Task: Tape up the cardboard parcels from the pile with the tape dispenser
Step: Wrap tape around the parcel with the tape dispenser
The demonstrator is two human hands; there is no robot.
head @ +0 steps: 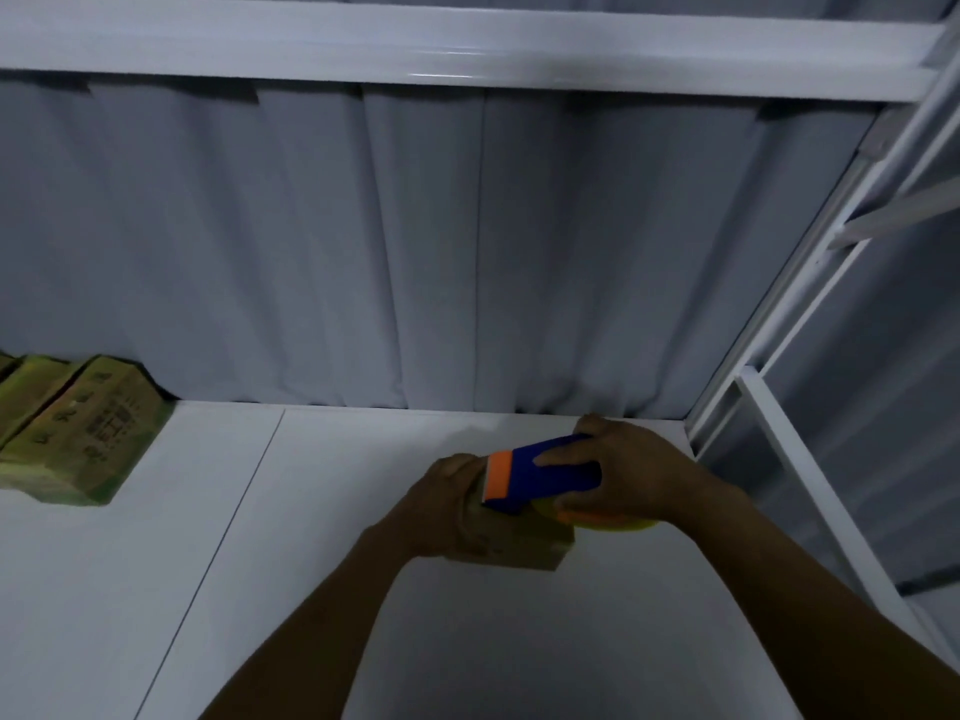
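Over toward the far right corner of the white counter (260, 589), a small cardboard parcel (524, 543) sits flat on the surface, a little in from the far edge. The left hand (447, 504) grips the parcel's left end, fingers curled over its top. The right hand (628, 475) is wrapped round a blue tape dispenser (545, 472) with an orange front piece, thumb on the far side and fingers lying across the blue body. The dispenser's orange end rests on top of the parcel, just beside the left hand's fingers. A yellow tape roll (618, 524) shows under the right hand, hanging past the parcel's right end.

The pile of parcels (78, 433) lies at the far left edge of the counter, well apart from the hands, greenish-brown boxes with printed lettering packed side by side against the grey curtain (415, 252). A thin dark seam (228, 537) runs across the counter from far edge to near edge between the pile and the hands. A white metal frame (779, 407) stands at the right edge.
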